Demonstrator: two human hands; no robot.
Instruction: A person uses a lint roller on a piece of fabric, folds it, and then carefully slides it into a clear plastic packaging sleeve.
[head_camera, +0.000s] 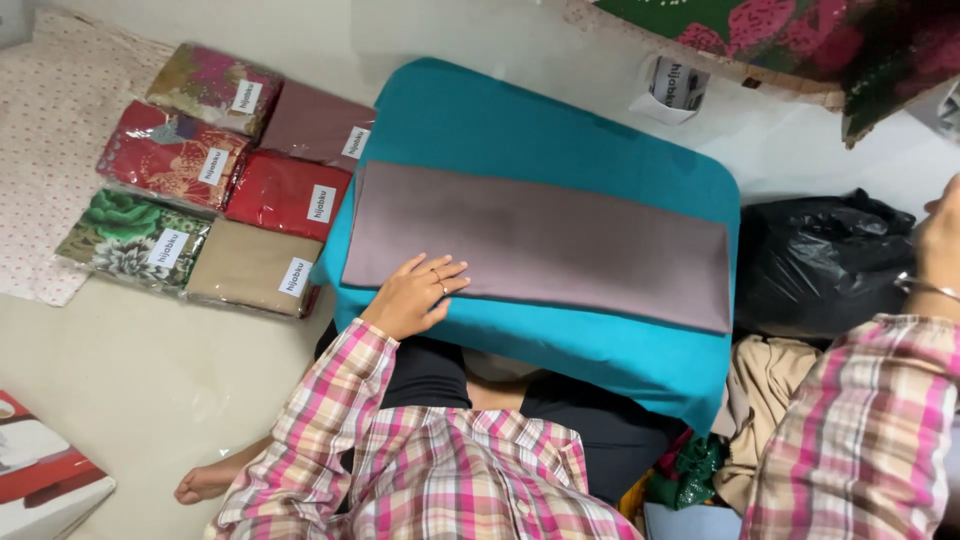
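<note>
Left hand (415, 295) lies open and flat on the folded mauve cloth (540, 240); right hand (940, 245) is cut off, grip unclear; a careless push could rumple the fold

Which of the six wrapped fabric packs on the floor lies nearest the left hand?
The plain beige pack, front row, beside the teal cushion. The left hand rests just right of it; the other five lie farther off.

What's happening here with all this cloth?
A person in a plaid shirt sits on the floor with a teal cushion on their lap. A folded mauve cloth lies flat across it, and the left hand rests open on its near corner. The right hand is raised off to the side by a black plastic bag. Six packed folded cloths lie in rows on the floor.
</note>
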